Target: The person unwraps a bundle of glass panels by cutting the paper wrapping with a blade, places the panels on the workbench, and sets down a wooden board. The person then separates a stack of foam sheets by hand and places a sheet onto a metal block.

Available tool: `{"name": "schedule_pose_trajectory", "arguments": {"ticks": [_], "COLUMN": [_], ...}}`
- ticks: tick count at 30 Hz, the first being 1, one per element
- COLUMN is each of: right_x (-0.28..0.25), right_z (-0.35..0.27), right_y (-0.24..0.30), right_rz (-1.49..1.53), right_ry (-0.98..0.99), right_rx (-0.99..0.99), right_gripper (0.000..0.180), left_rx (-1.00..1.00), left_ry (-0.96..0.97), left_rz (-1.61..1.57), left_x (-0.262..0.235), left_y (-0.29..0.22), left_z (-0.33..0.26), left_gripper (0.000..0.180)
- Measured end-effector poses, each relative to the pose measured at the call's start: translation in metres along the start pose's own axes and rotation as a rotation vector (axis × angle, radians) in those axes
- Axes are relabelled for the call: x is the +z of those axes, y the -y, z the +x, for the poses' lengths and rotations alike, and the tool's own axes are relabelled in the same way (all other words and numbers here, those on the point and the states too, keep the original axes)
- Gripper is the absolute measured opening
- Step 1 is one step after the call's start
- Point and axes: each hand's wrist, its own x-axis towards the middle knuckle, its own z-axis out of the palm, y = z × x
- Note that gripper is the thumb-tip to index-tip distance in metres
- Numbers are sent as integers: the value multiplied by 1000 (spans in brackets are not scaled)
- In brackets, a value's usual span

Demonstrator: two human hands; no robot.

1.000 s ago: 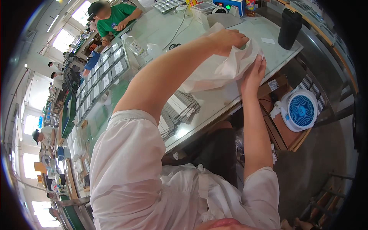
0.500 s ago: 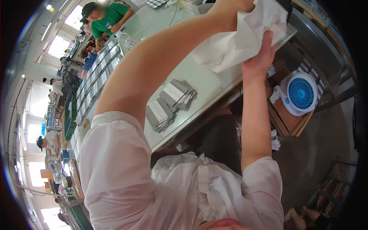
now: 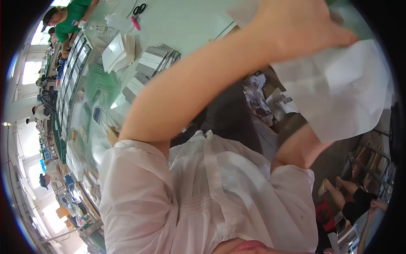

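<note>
My left arm reaches across to the upper right, where my left hand (image 3: pixel 306 29) is bent over the top edge of a crumpled white sheet (image 3: pixel 338 91). The fingers look closed on that edge, though motion smears them a little. The sheet looks thin and hangs beyond the table's edge. Behind it my right forearm (image 3: pixel 298 146) disappears, so my right hand and its fingers are hidden. Farther left on the table lie fanned stacks of grey-and-white cards (image 3: pixel 154 61), apart from both hands.
Black-handled scissors (image 3: pixel 139 9) and a pink-handled tool (image 3: pixel 135 23) lie on the pale green table (image 3: pixel 190 21). A white stack (image 3: pixel 116 53) stands beside the cards. Crumpled scraps (image 3: pixel 258 95) sit below the table edge. A person in green (image 3: pixel 69 25) works far left; another person (image 3: pixel 363 207) sits lower right.
The white sheet has moved from over the table's far edge to the right, in front of my right forearm. My right hand has gone out of sight behind it. The view has shifted.
</note>
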Motion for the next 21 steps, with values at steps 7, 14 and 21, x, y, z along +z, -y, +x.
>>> {"name": "schedule_pose_trajectory", "arguments": {"ticks": [7, 14, 21], "right_x": [-73, -178, -220], "right_z": [-108, -202, -298], "right_y": [67, -83, -257], "right_rz": [-509, -962, -1395], "right_ry": [-308, -57, 520], "right_rx": [-75, 74, 400], "right_gripper": [39, 40, 48], "left_rx": [-520, -1017, -1257], "left_ry": [-101, -15, -139], "left_rz": [-452, -463, -375], "left_x": [60, 43, 22], "left_y": [54, 68, 85], "left_z": [-107, -222, -331], "left_gripper": [80, 78, 74]}}
